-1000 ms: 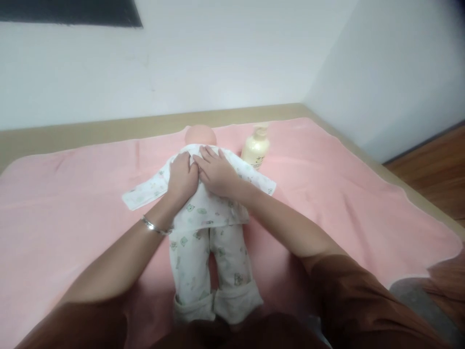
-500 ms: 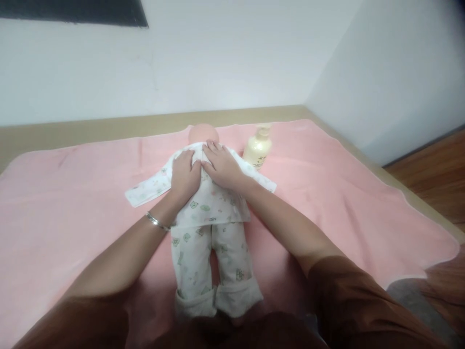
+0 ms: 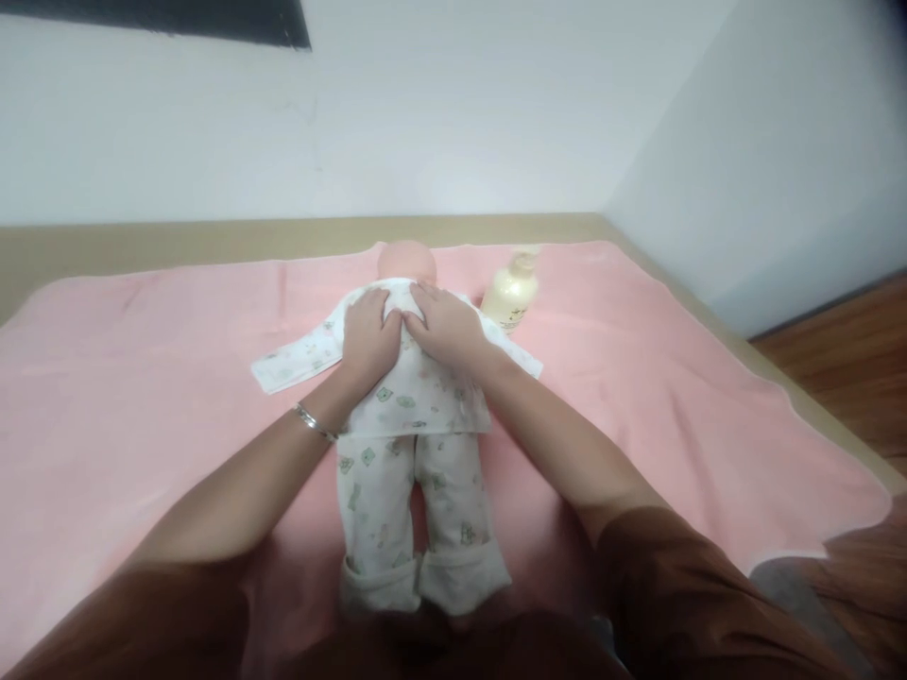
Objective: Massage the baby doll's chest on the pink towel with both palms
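Lying on pink cloth: doll, head toward white wall, legs toward person. Left hand and right hand resting on doll's white shirt, side by side, thumbs close together. Fingers of both hands loose and stretched out, grasping nothing. White pants, cuffs rolled up. Yellow bottle standing just beside sleeve on right. Shiny bracelet near left wrist.

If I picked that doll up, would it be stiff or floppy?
The doll would probably feel mixed. One outstretched sleeve may flop, since it looks flat with no hand showing at the cuff. The bare head looks smooth and round, so likely firmer and perhaps slippery.
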Demonstrator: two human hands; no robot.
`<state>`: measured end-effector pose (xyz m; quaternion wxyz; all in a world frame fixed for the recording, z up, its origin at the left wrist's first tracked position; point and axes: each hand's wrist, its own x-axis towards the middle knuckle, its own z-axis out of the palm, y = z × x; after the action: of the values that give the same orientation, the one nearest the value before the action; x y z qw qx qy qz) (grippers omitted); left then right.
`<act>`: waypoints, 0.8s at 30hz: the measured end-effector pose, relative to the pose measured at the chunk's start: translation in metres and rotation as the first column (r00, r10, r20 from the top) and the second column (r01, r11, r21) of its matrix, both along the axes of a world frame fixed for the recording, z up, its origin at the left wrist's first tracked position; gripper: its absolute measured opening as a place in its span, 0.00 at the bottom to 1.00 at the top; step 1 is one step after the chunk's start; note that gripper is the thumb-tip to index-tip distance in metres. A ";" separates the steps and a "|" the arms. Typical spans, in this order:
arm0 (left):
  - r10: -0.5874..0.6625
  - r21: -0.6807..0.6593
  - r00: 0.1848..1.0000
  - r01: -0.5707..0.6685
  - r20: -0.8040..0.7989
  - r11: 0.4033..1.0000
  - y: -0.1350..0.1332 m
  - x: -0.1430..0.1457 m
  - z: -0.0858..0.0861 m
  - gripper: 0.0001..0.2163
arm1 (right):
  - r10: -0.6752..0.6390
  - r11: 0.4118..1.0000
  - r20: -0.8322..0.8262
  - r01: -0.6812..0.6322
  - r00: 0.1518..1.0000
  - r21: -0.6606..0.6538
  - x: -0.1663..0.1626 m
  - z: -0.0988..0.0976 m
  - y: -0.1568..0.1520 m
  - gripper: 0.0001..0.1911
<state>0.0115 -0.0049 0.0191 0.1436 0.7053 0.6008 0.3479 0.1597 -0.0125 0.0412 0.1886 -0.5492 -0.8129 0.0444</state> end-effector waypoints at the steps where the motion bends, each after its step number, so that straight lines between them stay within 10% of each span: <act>1: 0.001 0.002 1.000 -0.001 -0.002 1.000 0.000 0.000 -0.001 0.25 | -0.022 1.000 0.014 0.023 1.000 -0.011 -0.001 0.003 -0.001 0.27; 6: -0.006 0.025 1.000 0.006 -0.024 1.000 0.003 0.000 -0.005 0.24 | -0.168 0.984 0.202 0.177 0.965 -0.023 -0.011 0.013 -0.003 0.22; 11: -0.005 0.023 1.000 0.006 -0.026 1.000 0.004 -0.001 -0.010 0.25 | -0.044 0.999 0.386 0.045 0.921 0.008 -0.023 0.015 -0.003 0.19; 24: -0.082 0.018 0.983 0.086 -0.162 0.996 -0.016 0.012 0.001 0.26 | -0.130 0.978 -0.013 0.126 0.991 -0.166 -0.006 -0.003 0.017 0.35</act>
<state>0.0240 -0.0213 0.0199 0.1002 0.7576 0.5758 0.2907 0.1535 0.0042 0.0381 0.1547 -0.6134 -0.7672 0.1056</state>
